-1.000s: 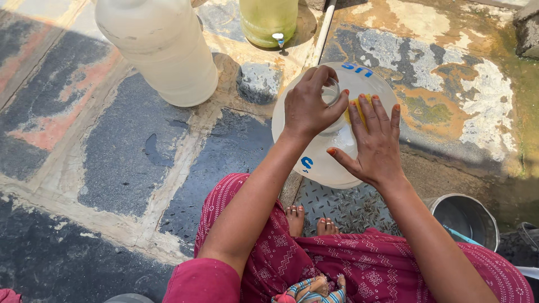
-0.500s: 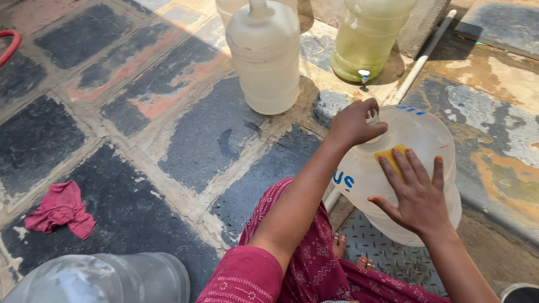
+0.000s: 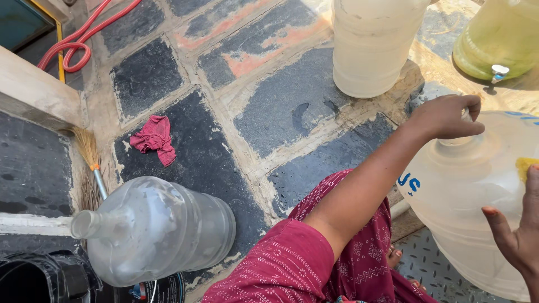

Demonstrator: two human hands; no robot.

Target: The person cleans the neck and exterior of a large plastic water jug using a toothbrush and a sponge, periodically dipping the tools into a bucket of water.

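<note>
At right edge, left hand [image 3: 446, 116] curled round neck of translucent white plastic water jug [image 3: 466, 185] tilted at knees | right hand [image 3: 519, 235] spread flat on smooth wall, pressing yellow sponge [image 3: 526, 165] | clear empty jug [image 3: 160, 227] lying on rough slate paving [image 3: 292, 112]

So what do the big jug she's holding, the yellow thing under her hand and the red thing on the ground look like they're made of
The big jug looks like translucent, cloudy plastic with a smooth finish; light passes through its wall. The left hand grips its neck. The yellow piece under the right hand is probably a sponge, though little of it shows. The red thing looks like soft woven cloth, crumpled into folds.
</note>
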